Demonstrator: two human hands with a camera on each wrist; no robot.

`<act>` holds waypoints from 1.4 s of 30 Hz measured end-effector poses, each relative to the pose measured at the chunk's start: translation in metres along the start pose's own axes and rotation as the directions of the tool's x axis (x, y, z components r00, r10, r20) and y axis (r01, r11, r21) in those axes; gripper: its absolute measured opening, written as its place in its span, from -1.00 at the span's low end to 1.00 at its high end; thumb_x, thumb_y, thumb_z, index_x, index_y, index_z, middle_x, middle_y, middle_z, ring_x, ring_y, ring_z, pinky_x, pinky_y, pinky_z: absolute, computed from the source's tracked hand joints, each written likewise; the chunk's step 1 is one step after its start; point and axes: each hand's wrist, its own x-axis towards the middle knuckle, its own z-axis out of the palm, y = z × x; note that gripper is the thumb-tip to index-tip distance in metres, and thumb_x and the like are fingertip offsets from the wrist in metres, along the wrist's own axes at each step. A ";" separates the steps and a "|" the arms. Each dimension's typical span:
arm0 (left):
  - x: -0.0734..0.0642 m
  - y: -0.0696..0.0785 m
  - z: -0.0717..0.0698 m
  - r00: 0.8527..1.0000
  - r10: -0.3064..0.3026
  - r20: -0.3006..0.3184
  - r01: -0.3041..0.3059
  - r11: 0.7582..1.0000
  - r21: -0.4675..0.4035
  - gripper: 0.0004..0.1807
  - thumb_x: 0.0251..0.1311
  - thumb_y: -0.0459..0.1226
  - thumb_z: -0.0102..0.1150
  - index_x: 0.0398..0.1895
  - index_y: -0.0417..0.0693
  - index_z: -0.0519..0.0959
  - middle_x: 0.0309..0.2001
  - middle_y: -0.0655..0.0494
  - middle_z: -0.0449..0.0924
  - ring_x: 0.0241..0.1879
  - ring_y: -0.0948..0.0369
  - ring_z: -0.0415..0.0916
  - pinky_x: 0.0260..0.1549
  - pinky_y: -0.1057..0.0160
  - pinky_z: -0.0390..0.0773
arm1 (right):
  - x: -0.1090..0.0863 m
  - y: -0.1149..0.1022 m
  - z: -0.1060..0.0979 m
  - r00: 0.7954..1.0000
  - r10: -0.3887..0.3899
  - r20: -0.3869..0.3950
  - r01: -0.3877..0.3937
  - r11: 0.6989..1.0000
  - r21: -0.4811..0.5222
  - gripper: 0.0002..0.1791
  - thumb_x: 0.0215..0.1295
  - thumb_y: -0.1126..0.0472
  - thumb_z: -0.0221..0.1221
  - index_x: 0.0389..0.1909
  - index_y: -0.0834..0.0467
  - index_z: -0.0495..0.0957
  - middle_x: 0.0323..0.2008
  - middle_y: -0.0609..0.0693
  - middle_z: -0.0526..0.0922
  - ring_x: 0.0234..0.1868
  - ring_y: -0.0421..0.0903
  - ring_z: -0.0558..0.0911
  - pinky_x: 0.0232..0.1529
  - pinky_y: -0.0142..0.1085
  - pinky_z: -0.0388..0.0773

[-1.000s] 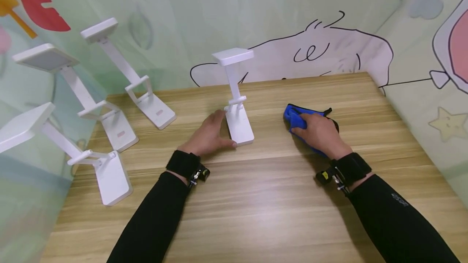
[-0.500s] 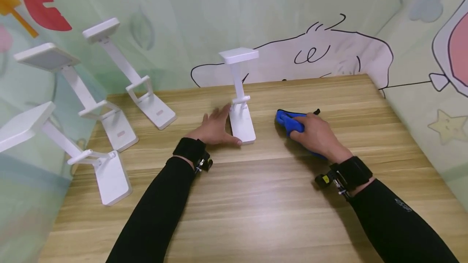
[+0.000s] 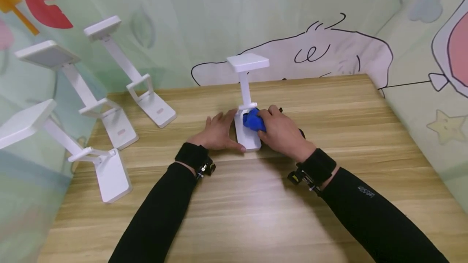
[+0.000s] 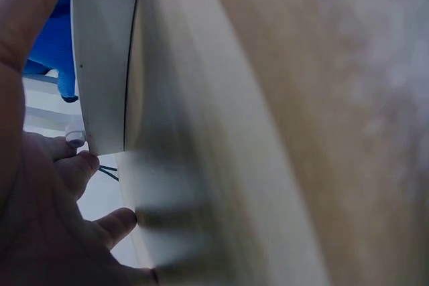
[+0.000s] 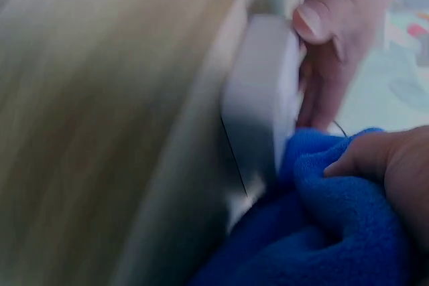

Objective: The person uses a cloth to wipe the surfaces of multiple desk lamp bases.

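A white folding desk lamp [image 3: 248, 137] stands upright near the table's middle. My left hand [image 3: 219, 131] grips its base from the left, thumb at the front corner and index finger farther back. In the left wrist view the base's side [image 4: 100, 58] lies between thumb and fingers. My right hand [image 3: 283, 133] holds a bunched blue cloth [image 3: 254, 120] against the top of the base, just in front of the hinge. The right wrist view shows the cloth [image 5: 335, 199] bulging under my fingers beside the base edge [image 5: 251, 98].
Three more white desk lamps stand at the left: one at the back [image 3: 157, 111], one in the middle [image 3: 118, 129] and one in front [image 3: 113, 177]. A printed curtain [image 3: 164, 31] borders the wooden table [image 3: 234, 214] behind and at both sides.
My right hand has carried the blue cloth leftward from the table onto the lamp base. The lamp has shifted slightly to the right with my left hand.
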 end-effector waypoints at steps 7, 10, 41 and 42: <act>0.000 -0.001 0.001 1.000 0.013 0.012 -0.013 0.999 -0.042 0.44 -0.08 0.28 0.61 0.73 0.15 -0.14 0.69 -0.01 0.06 0.69 -0.21 -0.20 0.57 -0.41 -0.31 | 0.002 0.003 0.015 0.995 -0.089 0.047 0.089 0.996 0.009 -0.43 0.37 0.06 0.30 0.34 0.18 0.58 0.19 0.30 0.51 0.25 0.28 0.50 0.26 0.21 0.53; 0.001 -0.004 0.000 1.000 0.023 0.012 -0.022 0.998 -0.062 0.42 -0.07 0.26 0.62 0.73 0.15 -0.12 0.68 -0.01 0.09 0.69 -0.22 -0.22 0.56 -0.42 -0.33 | 0.001 0.009 0.017 0.985 -0.128 0.114 0.128 0.992 0.006 -0.32 0.36 -0.04 0.26 0.49 0.02 0.48 0.44 0.33 0.35 0.41 0.39 0.37 0.37 0.33 0.37; 0.003 -0.009 -0.003 0.999 0.013 0.047 -0.010 0.997 -0.074 0.42 -0.01 0.24 0.59 0.74 0.14 -0.17 0.69 -0.03 0.07 0.70 -0.19 -0.26 0.56 -0.42 -0.38 | 0.024 -0.024 0.025 0.991 -0.119 0.055 0.126 0.978 -0.163 -0.50 0.47 0.03 0.21 0.36 0.10 0.62 0.03 0.37 0.64 -0.09 0.16 0.64 -0.22 0.05 0.74; 0.004 -0.009 -0.004 0.999 0.015 0.044 -0.012 0.997 -0.078 0.42 -0.02 0.24 0.60 0.74 0.15 -0.17 0.69 -0.02 0.07 0.70 -0.18 -0.26 0.56 -0.41 -0.38 | 0.026 -0.024 0.025 0.993 -0.098 0.069 0.108 0.980 -0.167 -0.50 0.47 0.02 0.20 0.36 0.08 0.62 0.03 0.36 0.63 -0.10 0.15 0.63 -0.24 0.05 0.73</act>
